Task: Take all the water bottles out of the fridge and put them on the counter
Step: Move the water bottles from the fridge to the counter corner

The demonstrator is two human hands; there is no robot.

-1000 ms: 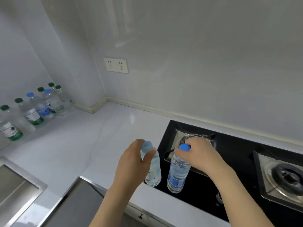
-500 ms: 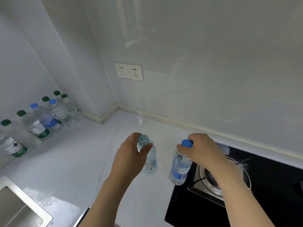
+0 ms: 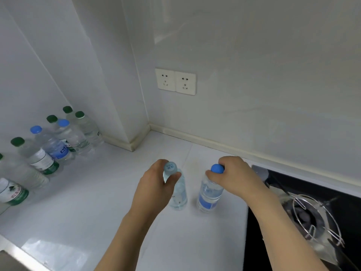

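My left hand [image 3: 154,186] grips the neck of a clear water bottle with a pale blue cap [image 3: 178,194]. My right hand [image 3: 237,178] holds a second bottle with a bright blue cap and blue label [image 3: 209,196] by its top. Both bottles stand upright over the white counter [image 3: 88,202], side by side a little apart; I cannot tell if their bases touch it. Several more water bottles [image 3: 50,147] with green and blue caps stand in a row along the left wall.
A black gas hob [image 3: 304,218] with a metal pan support lies on the right, its edge close to the right-hand bottle. A double wall socket [image 3: 175,81] sits on the back wall. A sink rim [image 3: 11,251] shows at the bottom left.
Both hands carried their bottles leftward, from over the hob to over the white counter. The view turned left and closer to the corner.
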